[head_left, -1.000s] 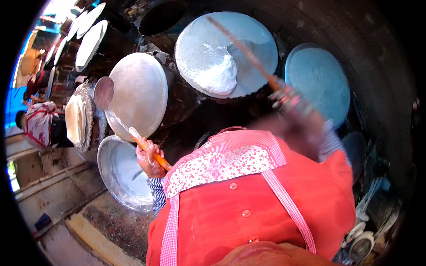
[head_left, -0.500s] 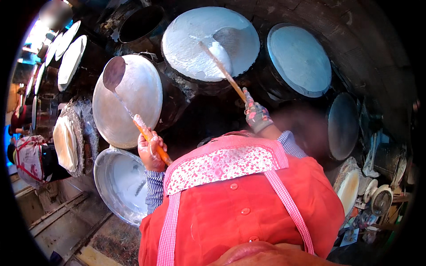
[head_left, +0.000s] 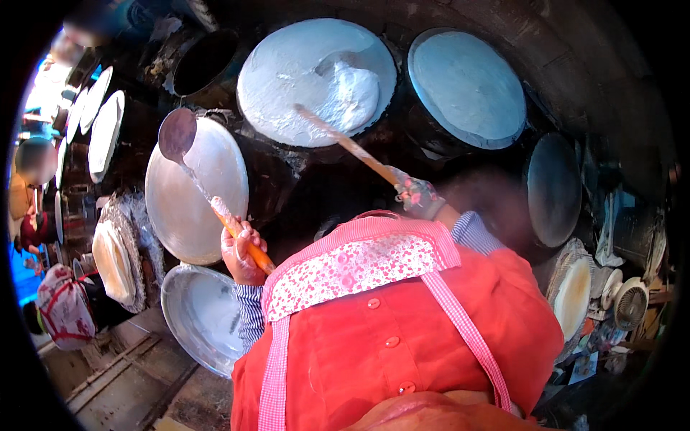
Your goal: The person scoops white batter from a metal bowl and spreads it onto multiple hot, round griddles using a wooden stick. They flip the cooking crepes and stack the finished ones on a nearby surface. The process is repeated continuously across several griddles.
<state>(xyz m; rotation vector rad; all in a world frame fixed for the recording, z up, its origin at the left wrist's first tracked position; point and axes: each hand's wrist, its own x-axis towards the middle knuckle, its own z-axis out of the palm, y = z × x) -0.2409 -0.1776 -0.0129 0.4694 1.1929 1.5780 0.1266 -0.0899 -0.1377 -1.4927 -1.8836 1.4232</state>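
My left hand (head_left: 243,251) is closed around the orange handle of a ladle (head_left: 177,135). Its dark bowl hangs over the far edge of a pale round griddle (head_left: 198,208). In a patterned glove, my right hand (head_left: 417,195) grips a long wooden stick (head_left: 352,147). The stick's far end reaches over a larger round griddle (head_left: 277,75) coated in white. A thick white heap (head_left: 357,97) lies on that griddle, right of the stick's tip. Below my left hand stands a metal basin (head_left: 176,298) with white liquid in it.
Another white-topped griddle (head_left: 467,90) is at the far right, with a dark round one (head_left: 553,190) nearer. Pale round sheets (head_left: 113,262) are stacked at left. A second stack (head_left: 571,298) and a small fan (head_left: 631,305) are at right. Other people are at the left edge.
The stick's tip has swung left and nearer, its shaft now lower. The white heap looks broader and the darker patch beside it smaller. The ladle stays in my left hand.
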